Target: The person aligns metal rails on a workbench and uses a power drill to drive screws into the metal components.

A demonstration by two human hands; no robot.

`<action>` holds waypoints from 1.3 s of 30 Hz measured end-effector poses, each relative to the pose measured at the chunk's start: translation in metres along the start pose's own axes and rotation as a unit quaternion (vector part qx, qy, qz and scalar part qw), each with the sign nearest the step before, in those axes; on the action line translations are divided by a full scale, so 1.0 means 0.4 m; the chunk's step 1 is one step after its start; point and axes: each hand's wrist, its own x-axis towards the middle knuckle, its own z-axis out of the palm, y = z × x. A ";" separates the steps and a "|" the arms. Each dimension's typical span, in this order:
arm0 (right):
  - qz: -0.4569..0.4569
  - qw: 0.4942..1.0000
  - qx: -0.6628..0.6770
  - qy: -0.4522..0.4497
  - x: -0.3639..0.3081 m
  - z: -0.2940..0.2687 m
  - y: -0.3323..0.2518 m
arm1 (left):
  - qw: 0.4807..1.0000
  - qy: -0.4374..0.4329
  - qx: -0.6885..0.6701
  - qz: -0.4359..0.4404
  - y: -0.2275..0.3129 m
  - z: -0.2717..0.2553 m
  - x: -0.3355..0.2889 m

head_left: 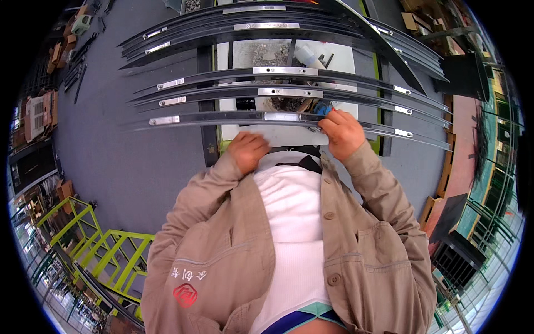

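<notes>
A long black metal bar (222,120) lies crosswise nearest to me, with a silver plate (282,117) at its middle and smaller silver plates near its ends. My right hand (344,132) is closed on this bar, thumb and fingers pinched at its edge right of the middle plate. My left hand (246,151) hangs just on the near side of the bar, apart from it, its fingers smeared by motion. Two similar bars (222,96) run parallel just beyond. Past my right fingertips shows a blue object (321,108), partly hidden by the bars.
More black bars (194,42) are stacked farther off, one lying slantwise (384,47). Beneath are a white board (339,58) with a white bottle (307,56) and a dark support frame (210,136). A yellow-green metal frame (105,250) stands at the lower left; cartons (57,53) lie far left.
</notes>
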 end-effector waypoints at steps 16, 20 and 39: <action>0.152 0.988 -0.006 0.011 -0.215 0.157 -0.018 | 0.974 0.073 0.119 -0.177 0.061 -0.132 0.080; 0.294 0.942 -0.085 -0.139 -0.329 0.460 0.130 | 0.967 0.032 0.137 -0.211 0.059 -0.142 0.060; 0.374 0.851 0.320 -0.186 -0.325 0.277 0.049 | 0.969 0.097 0.057 -0.221 0.070 -0.154 0.091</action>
